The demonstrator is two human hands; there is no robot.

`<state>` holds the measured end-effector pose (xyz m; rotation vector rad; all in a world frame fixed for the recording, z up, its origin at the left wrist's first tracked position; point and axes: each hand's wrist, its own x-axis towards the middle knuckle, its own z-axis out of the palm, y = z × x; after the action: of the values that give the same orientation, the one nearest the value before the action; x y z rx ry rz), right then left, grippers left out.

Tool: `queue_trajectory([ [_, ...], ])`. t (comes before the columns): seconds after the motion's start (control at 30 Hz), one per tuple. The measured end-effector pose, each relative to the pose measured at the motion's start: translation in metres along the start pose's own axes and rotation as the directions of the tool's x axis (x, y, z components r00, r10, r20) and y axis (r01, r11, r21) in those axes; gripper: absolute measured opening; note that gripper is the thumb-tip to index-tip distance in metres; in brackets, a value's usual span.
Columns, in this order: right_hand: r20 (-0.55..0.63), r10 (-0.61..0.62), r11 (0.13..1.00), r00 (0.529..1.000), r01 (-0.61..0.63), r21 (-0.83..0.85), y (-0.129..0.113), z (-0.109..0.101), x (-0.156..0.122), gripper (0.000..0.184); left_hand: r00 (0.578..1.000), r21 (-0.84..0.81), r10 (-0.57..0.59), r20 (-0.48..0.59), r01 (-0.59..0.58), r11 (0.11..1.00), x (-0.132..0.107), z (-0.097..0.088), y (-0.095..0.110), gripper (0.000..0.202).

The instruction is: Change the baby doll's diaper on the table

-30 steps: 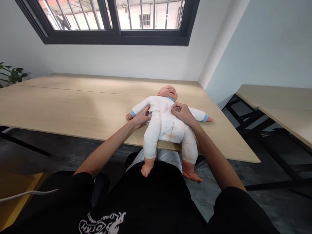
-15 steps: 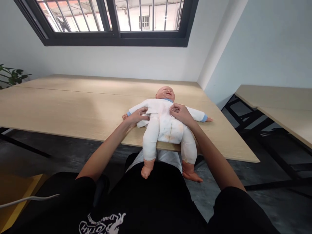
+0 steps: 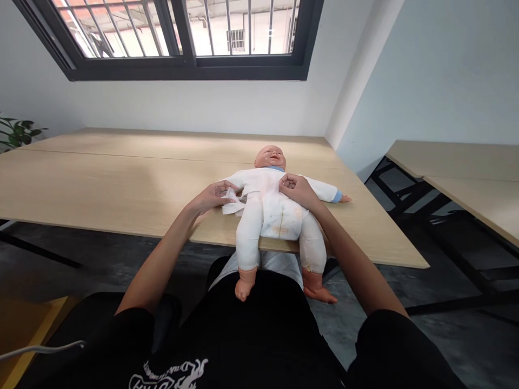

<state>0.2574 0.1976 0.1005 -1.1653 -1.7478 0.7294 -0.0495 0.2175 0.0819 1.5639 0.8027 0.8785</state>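
Diaper — hands part-closed on side flap and front

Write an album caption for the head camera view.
A baby doll lies face-up on a table, left fingers holding a white flap beside it, right fingers at its diaper.

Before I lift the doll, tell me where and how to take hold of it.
Probably best by the torso, coming in from both sides just below the arms. The doll lies face up with its arms spread, leaving both flanks reachable. I'd avoid gripping by the legs: they hang over the near edge of the table.
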Motion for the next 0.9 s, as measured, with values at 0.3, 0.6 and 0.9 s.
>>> queue_trajectory([
  [0.3,0.014,-0.038,0.998,0.999,0.039,-0.053,0.001,-0.001,0.0,0.028,0.989,0.039,-0.093,-0.119,0.098,0.994,-0.022,-0.01,0.0,0.042],
  [0.6,-0.169,-0.092,0.988,0.981,0.111,0.106,-0.019,-0.006,0.016,0.027,0.959,-0.127,-0.157,-0.235,0.13,0.983,-0.019,0.005,0.003,0.037],
  [0.9,0.482,-0.12,0.882,0.868,0.316,-0.35,-0.075,0.064,0.052,0.035,0.924,-0.521,-0.199,-0.326,0.0,0.854,-0.002,0.024,0.004,0.019],
])
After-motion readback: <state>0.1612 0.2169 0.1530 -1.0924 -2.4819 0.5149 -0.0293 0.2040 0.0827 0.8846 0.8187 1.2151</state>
